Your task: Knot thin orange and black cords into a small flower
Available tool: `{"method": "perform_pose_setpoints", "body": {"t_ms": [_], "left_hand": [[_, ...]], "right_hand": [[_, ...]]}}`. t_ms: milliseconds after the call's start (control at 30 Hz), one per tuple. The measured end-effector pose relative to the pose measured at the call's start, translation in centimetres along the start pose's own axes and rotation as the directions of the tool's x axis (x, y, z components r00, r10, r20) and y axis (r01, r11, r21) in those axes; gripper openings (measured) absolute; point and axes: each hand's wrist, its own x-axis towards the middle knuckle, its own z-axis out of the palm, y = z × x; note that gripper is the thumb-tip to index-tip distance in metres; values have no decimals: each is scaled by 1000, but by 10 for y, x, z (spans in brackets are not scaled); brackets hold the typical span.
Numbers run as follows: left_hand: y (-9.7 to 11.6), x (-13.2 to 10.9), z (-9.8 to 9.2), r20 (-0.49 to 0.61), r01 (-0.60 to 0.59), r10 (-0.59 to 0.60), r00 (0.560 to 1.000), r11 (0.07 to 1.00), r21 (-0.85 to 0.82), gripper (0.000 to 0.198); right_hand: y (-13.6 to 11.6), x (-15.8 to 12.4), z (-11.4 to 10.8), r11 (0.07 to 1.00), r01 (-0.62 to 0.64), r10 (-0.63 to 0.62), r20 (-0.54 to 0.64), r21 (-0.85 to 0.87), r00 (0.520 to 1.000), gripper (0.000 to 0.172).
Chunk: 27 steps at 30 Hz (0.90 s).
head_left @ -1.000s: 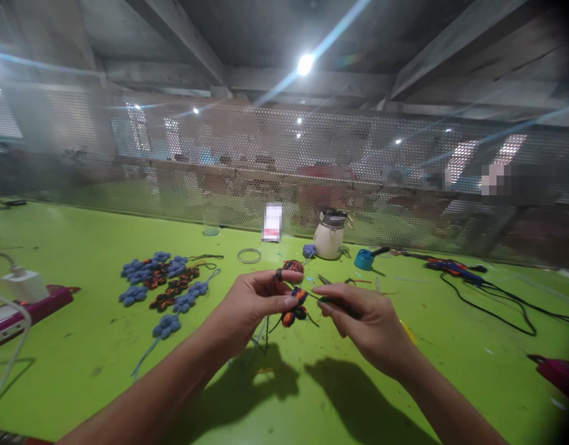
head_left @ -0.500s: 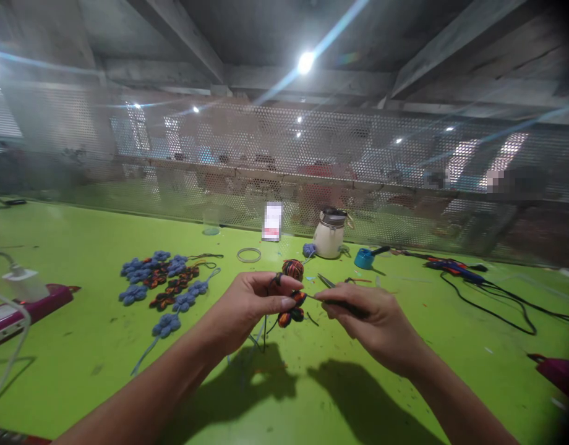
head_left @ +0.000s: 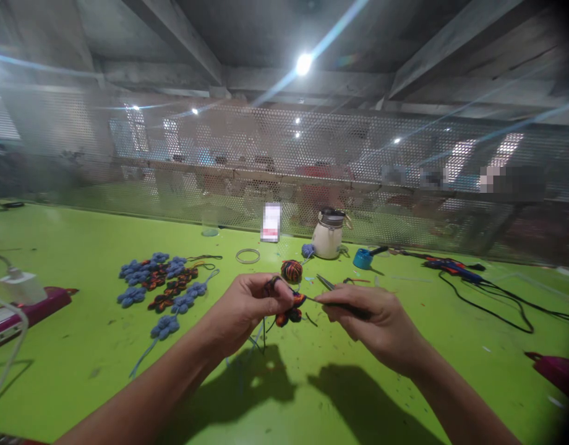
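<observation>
My left hand (head_left: 245, 309) is closed in a pinch on a small knotted cord flower (head_left: 288, 312), orange and black, held above the green table (head_left: 80, 346). Dark cord ends hang from it toward the table. My right hand (head_left: 372, 321) is closed round a thin dark tool (head_left: 344, 305) whose tip meets the flower. Behind my hands lies a ball of orange and black cord (head_left: 292, 271).
Several finished blue and orange cord flowers (head_left: 161, 284) lie at the left. A white jar (head_left: 328, 238), a clear ring (head_left: 248, 256), scissors (head_left: 326, 282), a blue cup (head_left: 362, 258) and black cables (head_left: 488, 303) sit behind. A pink power strip (head_left: 20, 309) is far left; a perforated metal screen (head_left: 284, 167) bounds the table.
Both hands have sunk slightly and drawn closer together; my left fingers have closed tighter round the flower. The tool's tip stays at the flower.
</observation>
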Motion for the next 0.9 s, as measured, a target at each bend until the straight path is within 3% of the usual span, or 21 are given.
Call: {"method": "perform_pose_setpoints", "body": {"t_ms": [200,400,467,567,633,800,900], "left_hand": [[-1,2,-1,9,-19,19,1000,1000,-9,20],[-5,2,-3,18,11,-11,1000,999,-42,13],[-4,2,-3,16,18,-17,1000,999,-52,28],[-3,3,-2,16,1,0,1000,997,-75,70],[-3,3,-1,-4,-26,26,1000,997,-69,88],[-3,0,3,-30,-100,101,994,994,43,96],[-4,0,5,-38,-111,115,993,990,89,100]], "right_hand": [[4,0,1,968,-138,131,47,209,990,15],[11,-2,11,764,-349,306,171,542,937,16],[12,-1,16,674,-382,348,185,632,919,15],[11,0,22,557,-410,401,199,722,894,17],[9,0,25,509,-424,424,210,749,881,18],[3,0,28,470,-466,477,228,749,849,20],[-1,0,29,509,-481,499,210,714,841,21]]}}
